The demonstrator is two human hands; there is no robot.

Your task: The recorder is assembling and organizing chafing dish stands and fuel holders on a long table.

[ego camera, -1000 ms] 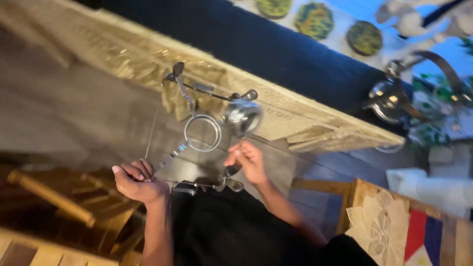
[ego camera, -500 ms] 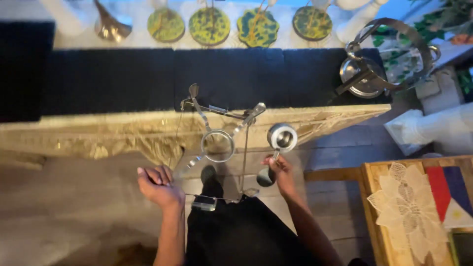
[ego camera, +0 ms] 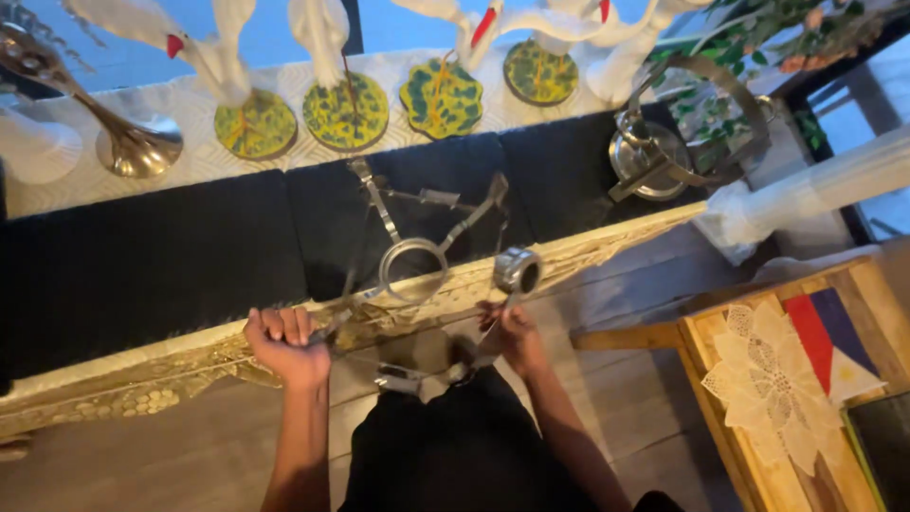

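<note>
Head view looks straight down on two bare hands gripping a metal candelabra-like frame (ego camera: 414, 270) of thin arms joined at a central ring. Left hand (ego camera: 282, 343) is closed in a fist around one lower arm of the frame, knuckles up, holding it tight. Right hand (ego camera: 512, 334) is wrapped around another arm, just below a small round metal cup (ego camera: 518, 270) that sits at that arm's tip with its open mouth turned to the side. Between the hands, low against the person's dark clothing, a short metal crosspiece (ego camera: 409, 381) of the frame shows. The ring at the middle hangs over the edge of a gold patterned cloth (ego camera: 142, 379) that runs across the view, and the upper arms of the frame reach out over a row of dark cushions (ego camera: 142, 256) behind it. Farther back, on a pale surface, stand round green and yellow bases (ego camera: 346, 111) carrying white bird figures, with a brass horn-shaped piece (ego camera: 114, 133) at the left. Off to the right sits a silver stand with a curved band (ego camera: 687, 137), and nearer the person a wooden table (ego camera: 720, 341) bears a white lace doily (ego camera: 773, 384)
</note>
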